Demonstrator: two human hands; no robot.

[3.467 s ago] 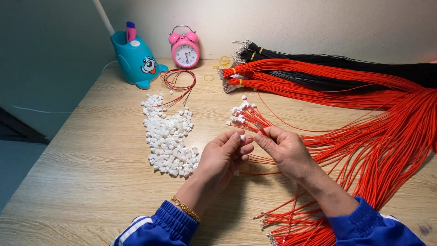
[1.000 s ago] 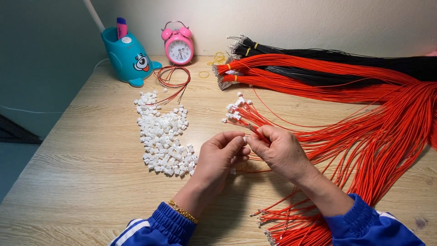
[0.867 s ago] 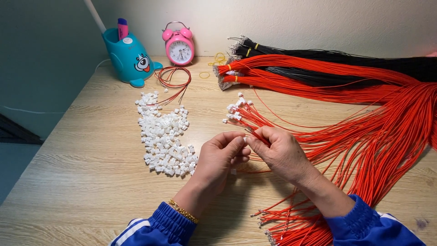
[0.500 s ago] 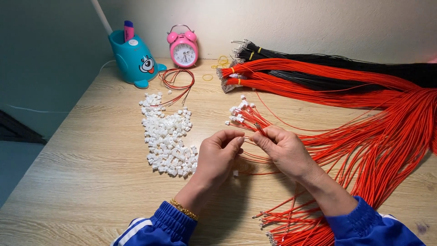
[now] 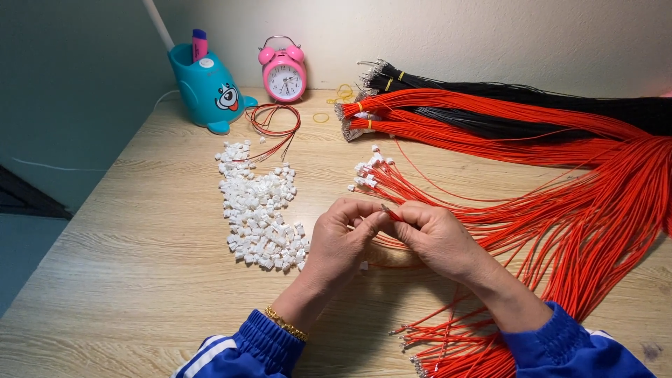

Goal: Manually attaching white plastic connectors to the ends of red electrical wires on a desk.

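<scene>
Where hands (image 5: 385,234) meet, red wire (image 5: 390,213).

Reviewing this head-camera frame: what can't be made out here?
- Head view: whether the left hand pinches a white connector; its own fingers hide the spot.
- Head view: how the right hand grips the red wire; only a short end shows between the fingers.
- Head view: the red wire bundle and black wire bundle run off the right edge.
- Head view: single pieces in the white connector pile are too small to tell apart.

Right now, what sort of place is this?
Likely a home desk used for piecework: wooden table with a pink alarm clock, bundled red wires, and a pile of white connectors.
</scene>
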